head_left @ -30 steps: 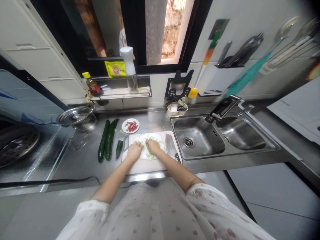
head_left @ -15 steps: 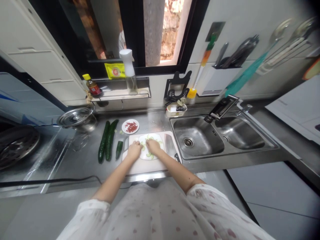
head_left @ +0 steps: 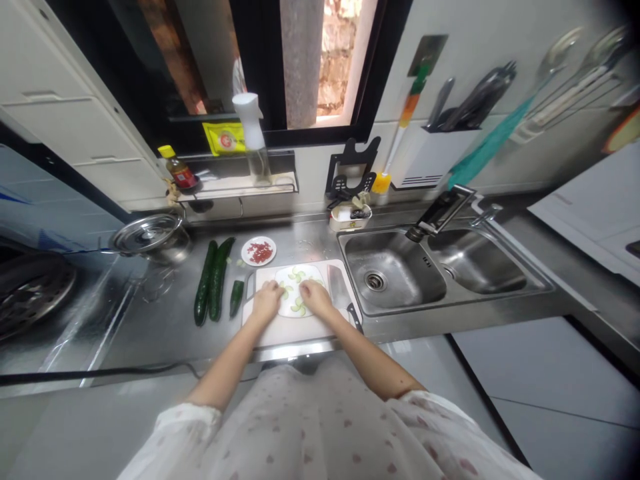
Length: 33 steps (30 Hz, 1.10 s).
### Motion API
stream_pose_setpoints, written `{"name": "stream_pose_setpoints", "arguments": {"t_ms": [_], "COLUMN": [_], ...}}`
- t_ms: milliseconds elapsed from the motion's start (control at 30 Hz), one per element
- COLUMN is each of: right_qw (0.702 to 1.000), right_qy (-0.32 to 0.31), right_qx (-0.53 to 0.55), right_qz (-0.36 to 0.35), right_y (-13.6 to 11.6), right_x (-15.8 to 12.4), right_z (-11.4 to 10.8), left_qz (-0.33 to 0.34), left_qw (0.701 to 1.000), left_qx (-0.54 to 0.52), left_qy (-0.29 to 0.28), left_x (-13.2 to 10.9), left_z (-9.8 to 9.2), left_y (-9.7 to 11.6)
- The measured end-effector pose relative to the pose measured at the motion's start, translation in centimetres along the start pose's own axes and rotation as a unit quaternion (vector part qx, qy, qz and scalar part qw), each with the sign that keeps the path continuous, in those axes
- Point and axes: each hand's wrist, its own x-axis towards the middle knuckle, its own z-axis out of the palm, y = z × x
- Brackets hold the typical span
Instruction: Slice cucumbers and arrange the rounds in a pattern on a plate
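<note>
A white plate (head_left: 310,272) with several pale green cucumber slices (head_left: 295,275) lies on a white cutting board (head_left: 295,328) at the counter's front. My left hand (head_left: 266,299) rests at the plate's left rim with the fingers curled. My right hand (head_left: 315,295) sits over the plate's right side, fingers bent down onto the slices. What either hand holds is too small to make out. A cleaver (head_left: 340,288) lies flat on the board just right of my right hand.
Two whole cucumbers (head_left: 211,280) and a short cucumber end (head_left: 237,297) lie left of the board. A small dish of red bits (head_left: 259,251) stands behind it. A double sink (head_left: 440,268) is to the right, a steel pot (head_left: 150,237) to the left.
My right hand has shifted a little to the right across the plate. The left hand has stayed at the left rim. The view has drifted slightly.
</note>
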Motion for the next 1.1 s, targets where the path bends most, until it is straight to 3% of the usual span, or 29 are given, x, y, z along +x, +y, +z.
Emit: {"name": "stream_pose_setpoints", "arguments": {"t_ms": [600, 833, 1100], "right_qw": [0.997, 0.996, 0.990], "right_qy": [0.036, 0.045, 0.074], "right_qx": [0.058, 0.071, 0.120], "right_qz": [0.017, 0.009, -0.007], "right_y": [1.0, 1.5, 1.6], "right_x": [-2.8, -3.3, -4.1], "right_z": [-0.6, -0.3, -1.2], "left_qz": [0.037, -0.023, -0.138], "left_qw": [0.998, 1.000, 0.979], "left_qx": [0.048, -0.004, -0.118], "left_qy": [-0.033, -0.012, 0.091], "left_x": [0.7, 0.6, 0.6], "left_z": [-0.3, -0.2, 0.5], "left_y": [0.5, 0.5, 0.0]}}
